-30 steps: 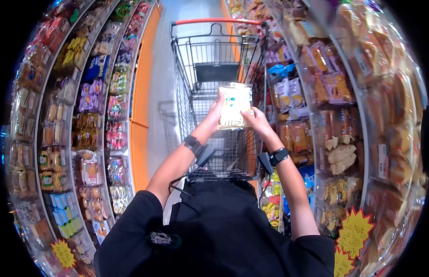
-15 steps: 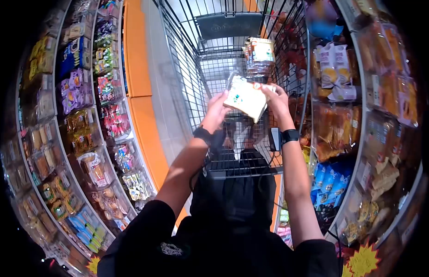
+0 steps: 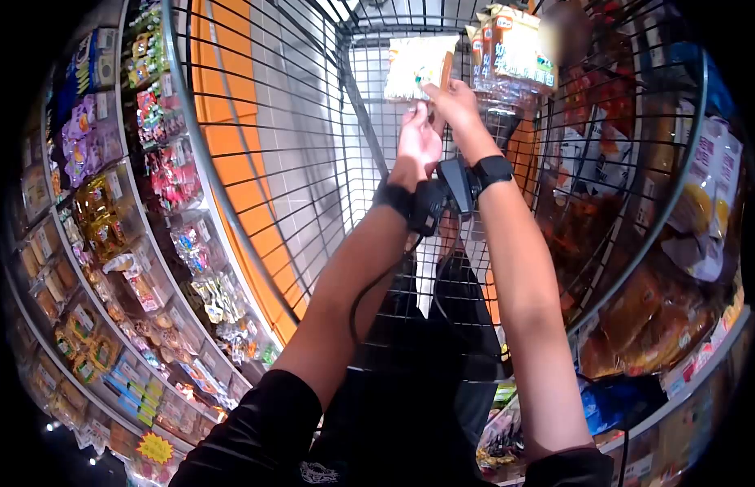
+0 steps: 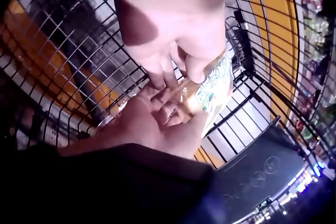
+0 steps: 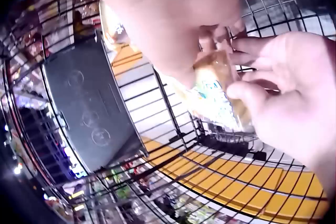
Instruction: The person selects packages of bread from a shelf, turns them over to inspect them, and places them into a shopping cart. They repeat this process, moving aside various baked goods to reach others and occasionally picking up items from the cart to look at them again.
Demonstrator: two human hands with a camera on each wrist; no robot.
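Note:
A bread packet (image 3: 418, 69), whitish with green and blue print and a brown side, is held low inside the wire shopping cart (image 3: 365, 122). My right hand (image 3: 461, 115) grips its near right corner, thumb on the printed face. Just left of that, my left hand (image 3: 420, 142) pinches the near edge, palm turned up. In the left wrist view, the left thumb lies against the packet (image 4: 212, 95) and the other fingers go under it. The right wrist view shows both hands close together at one end of the packet (image 5: 218, 95).
Several similar bread packets (image 3: 515, 53) stand upright to the right in the cart. A dark plastic panel (image 5: 89, 103) is fixed to the cart's wire. Shelves of packaged snacks (image 3: 93, 195) line the left side, and more bagged goods (image 3: 706, 195) hang on the right.
Both hands have carried the bread packet forward and down into the cart, beside the other packets. They have come closer together at its near edge, and the head view has moved over the cart.

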